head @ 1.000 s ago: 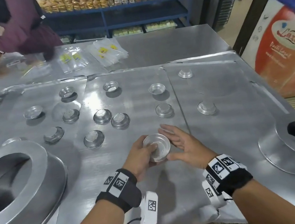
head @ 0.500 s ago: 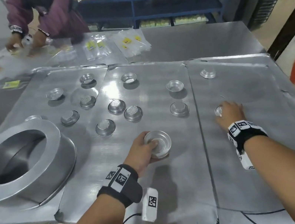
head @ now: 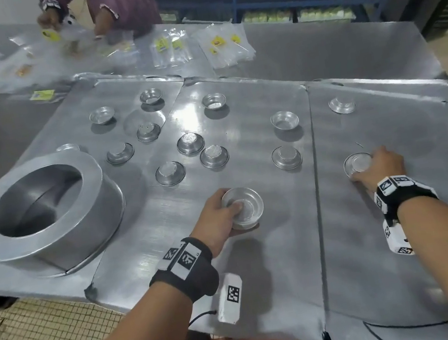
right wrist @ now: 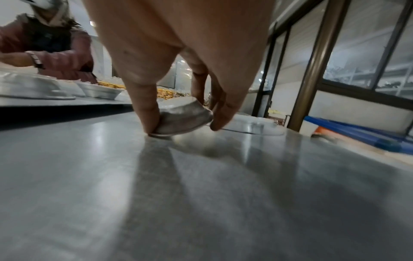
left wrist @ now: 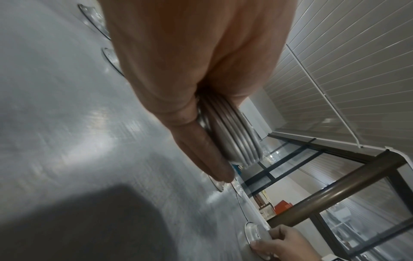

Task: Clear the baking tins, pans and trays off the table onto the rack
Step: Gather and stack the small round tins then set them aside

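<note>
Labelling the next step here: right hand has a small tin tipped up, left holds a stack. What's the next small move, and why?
Probably lift the small round metal tin clear and carry it to the stack of nested metal tins. The right hand pinches it by the rim, one edge already tilted off the steel table, while the left hand grips the stack, mouth up.

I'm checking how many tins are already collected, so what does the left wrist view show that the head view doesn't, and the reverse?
Only the left wrist view shows the ribbed edges of the stack of nested tins in the left hand, so there are several.

Only the head view shows the loose small tins across the table and the large ring pan.

Both show the right hand pinching a single tin at the table surface.
</note>
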Motion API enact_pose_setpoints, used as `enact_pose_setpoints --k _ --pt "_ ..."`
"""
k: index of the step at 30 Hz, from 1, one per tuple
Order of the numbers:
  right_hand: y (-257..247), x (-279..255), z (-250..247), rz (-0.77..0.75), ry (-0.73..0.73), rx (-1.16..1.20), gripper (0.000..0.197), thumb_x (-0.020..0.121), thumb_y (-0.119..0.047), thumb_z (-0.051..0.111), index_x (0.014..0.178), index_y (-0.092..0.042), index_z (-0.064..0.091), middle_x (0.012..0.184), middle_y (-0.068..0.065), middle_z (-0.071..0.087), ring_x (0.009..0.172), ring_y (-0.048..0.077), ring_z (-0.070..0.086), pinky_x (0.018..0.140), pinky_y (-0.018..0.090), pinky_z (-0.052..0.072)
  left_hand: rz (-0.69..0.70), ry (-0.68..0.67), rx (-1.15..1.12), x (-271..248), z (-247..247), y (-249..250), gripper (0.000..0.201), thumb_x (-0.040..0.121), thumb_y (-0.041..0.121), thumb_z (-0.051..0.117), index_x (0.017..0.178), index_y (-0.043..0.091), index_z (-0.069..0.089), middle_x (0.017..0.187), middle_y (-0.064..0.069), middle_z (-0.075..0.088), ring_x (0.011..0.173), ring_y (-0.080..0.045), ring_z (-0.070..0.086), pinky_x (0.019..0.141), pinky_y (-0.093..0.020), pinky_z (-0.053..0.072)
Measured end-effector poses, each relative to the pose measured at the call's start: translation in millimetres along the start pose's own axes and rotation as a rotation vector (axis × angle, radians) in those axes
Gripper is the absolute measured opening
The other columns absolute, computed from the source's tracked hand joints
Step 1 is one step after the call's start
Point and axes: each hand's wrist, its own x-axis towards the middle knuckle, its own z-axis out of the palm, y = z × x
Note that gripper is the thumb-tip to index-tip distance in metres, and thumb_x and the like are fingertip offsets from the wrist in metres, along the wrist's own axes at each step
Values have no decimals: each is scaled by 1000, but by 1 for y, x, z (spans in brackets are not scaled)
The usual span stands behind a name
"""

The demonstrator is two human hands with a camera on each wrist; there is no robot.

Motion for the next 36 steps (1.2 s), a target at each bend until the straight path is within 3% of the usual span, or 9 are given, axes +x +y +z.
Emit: enact_pose_setpoints --k 5,10,13,17,21,25,30,33,36 --pt "-4 -10 -5 -48 69 211 73 41 -60 78 88 -5 69 89 17 68 80 34 64 66 32 50 3 -6 2 -2 -3 -2 21 96 -7 54 116 0 56 106 -19 60 89 -36 64 82 -65 55" --pt "-29 -41 -10 -145 5 553 74 63 -30 91 126 -20 54 103 3 65 90 21 65 83 33 52 -12 -28 9 -4 -4 3 21 96 -6 54 115 1 57 107 -20 60 91 -36 64 83 -64 55" --pt "-50 -72 -13 -261 -60 723 62 68 -26 87 121 -32 56 104 0 70 84 14 71 82 31 57 -37 -42 12 -7 -5 7 20 96 -5 53 115 0 57 109 -21 59 94 -38 63 80 -62 57" --pt "-81 -130 -18 -388 -120 958 56 72 -6 85 118 -16 55 104 -1 65 75 1 70 68 11 52 -70 -57 12 -10 -9 10 22 97 7 59 116 -3 58 111 -19 60 92 -36 64 78 -56 60" --pt "-100 -174 -7 -490 -185 1030 52 69 -4 87 111 -15 58 111 1 69 95 14 72 85 23 56 -99 -98 -30 -13 -15 14 35 98 32 62 116 2 63 117 -22 61 95 -38 66 82 -61 57" --pt "-117 -200 6 -571 -251 967 54 65 -8 91 110 -21 64 106 -4 73 97 10 72 89 27 57 -105 -205 -11 -16 -21 19 49 101 51 48 127 13 65 123 -17 68 102 -33 70 85 -55 58" --pt "-129 -210 16 -622 -282 931 60 64 -7 91 117 -19 65 109 -5 73 100 7 70 92 29 57 -147 -215 -86 -17 -32 25 62 102 59 33 128 11 65 120 -21 70 106 -32 69 95 -55 54" --pt "-136 -213 22 -658 -338 885 66 64 -10 91 123 -18 63 113 -5 72 104 8 69 96 34 55 -106 -199 -15 -18 -37 27 41 97 38 58 124 8 64 122 -26 67 104 -37 70 91 -56 56" --pt "-142 -214 28 -651 -413 825 78 65 -19 90 136 -22 58 120 -7 70 108 4 67 101 34 52 -78 -157 12 -17 -42 25 28 96 7 57 123 4 59 121 -29 65 99 -40 71 83 -55 59"
